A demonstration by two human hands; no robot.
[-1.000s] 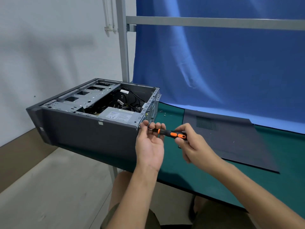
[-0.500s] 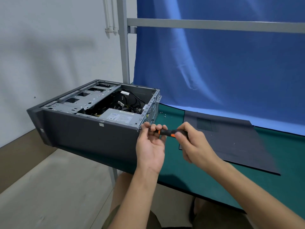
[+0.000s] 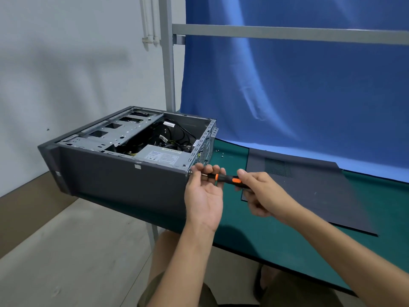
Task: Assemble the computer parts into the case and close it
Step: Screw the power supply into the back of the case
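A dark grey computer case (image 3: pixel 124 180) lies on its side at the table's left end, open on top, with a power supply (image 3: pixel 163 157), cables and a metal drive cage inside. My right hand (image 3: pixel 263 193) grips the handle of a black and orange screwdriver (image 3: pixel 230 179), which points left at the case's near rear corner. My left hand (image 3: pixel 204 196), palm up, pinches the screwdriver's shaft at that corner with its fingertips. The tip and any screw there are hidden by my fingers. The case's side panel (image 3: pixel 309 191) lies flat on the table to the right.
A green mat (image 3: pixel 254 231) covers the table, and a few small screws (image 3: pixel 221 154) lie on it behind the case. A blue cloth (image 3: pixel 287 85) hangs behind on a grey metal frame (image 3: pixel 168 63). The case's left part overhangs the table's edge above the floor.
My right hand has turned on the handle, so more of its orange band shows than half a second ago. My left hand and the case stay in place.
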